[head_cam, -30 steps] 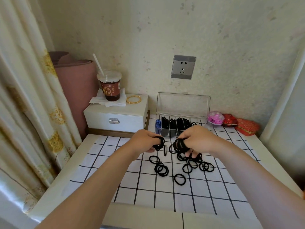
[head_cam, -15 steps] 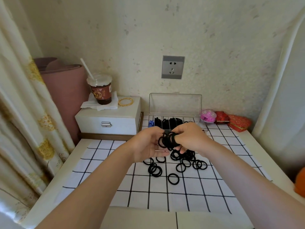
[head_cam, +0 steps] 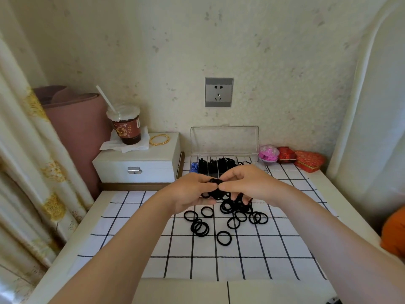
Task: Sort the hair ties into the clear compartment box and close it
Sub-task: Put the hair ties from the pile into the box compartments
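Observation:
My left hand [head_cam: 190,192] and my right hand [head_cam: 245,183] meet above the checked cloth, and both grip one bunch of black hair ties [head_cam: 214,187] between them. Below and right of the hands, several loose black hair ties [head_cam: 224,238] lie scattered on the cloth. Just behind my hands stands the clear compartment box [head_cam: 223,165], its lid [head_cam: 224,140] raised upright against the wall. Black ties fill several of its compartments, and something blue sits in the leftmost one.
A white drawer box [head_cam: 140,165] at the back left carries a lidded drink cup [head_cam: 126,122] with a straw, a tissue and gold bangles [head_cam: 159,139]. Pink and red trinket boxes [head_cam: 289,156] sit at the back right. A curtain hangs at the left.
My hands have come together from apart; the ties each held are now gathered into one bunch gripped by both hands. The view has shifted slightly.

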`<action>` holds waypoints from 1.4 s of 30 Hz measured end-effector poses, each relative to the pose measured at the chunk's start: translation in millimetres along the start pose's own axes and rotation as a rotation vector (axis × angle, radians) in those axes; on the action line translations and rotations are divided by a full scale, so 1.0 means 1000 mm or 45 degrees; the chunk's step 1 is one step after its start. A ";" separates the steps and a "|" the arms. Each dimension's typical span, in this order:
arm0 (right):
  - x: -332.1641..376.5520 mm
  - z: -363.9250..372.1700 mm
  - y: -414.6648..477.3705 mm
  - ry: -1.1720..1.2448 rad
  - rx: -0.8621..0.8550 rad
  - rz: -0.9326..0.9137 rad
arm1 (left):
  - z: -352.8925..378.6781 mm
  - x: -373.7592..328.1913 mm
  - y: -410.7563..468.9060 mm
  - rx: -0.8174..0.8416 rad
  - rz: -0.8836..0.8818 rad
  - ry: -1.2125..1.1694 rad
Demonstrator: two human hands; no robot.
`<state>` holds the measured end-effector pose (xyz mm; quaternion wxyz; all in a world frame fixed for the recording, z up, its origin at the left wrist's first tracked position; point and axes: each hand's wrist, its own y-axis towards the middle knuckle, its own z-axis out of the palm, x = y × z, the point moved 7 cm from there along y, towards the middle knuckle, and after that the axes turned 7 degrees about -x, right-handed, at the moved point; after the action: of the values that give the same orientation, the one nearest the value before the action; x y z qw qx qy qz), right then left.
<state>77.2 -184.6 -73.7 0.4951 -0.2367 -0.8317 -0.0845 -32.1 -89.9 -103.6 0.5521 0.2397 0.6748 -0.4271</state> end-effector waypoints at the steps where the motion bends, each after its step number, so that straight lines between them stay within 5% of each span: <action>1: -0.003 -0.003 -0.001 0.088 -0.012 0.035 | 0.000 -0.002 0.000 0.006 0.011 -0.014; 7: -0.017 0.000 -0.010 0.537 0.170 0.218 | 0.008 -0.013 0.002 -0.027 0.054 -0.042; 23: -0.033 -0.027 -0.011 0.509 -0.080 0.155 | 0.020 -0.010 0.003 0.035 -0.084 -0.234; 31: -0.031 -0.024 -0.007 0.625 -0.053 0.201 | -0.009 0.002 0.013 -0.440 0.026 0.120; 37: -0.030 -0.012 -0.003 0.551 -0.023 0.229 | 0.019 -0.005 0.010 -0.034 -0.013 -0.059; 42: -0.037 -0.013 0.002 0.499 -0.097 0.270 | 0.023 -0.008 0.007 0.063 -0.033 -0.078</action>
<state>102.8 -199.6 -99.4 0.6439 -0.3205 -0.6864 -0.1077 -12.1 -104.6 -99.1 0.5608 0.2314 0.6497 -0.4580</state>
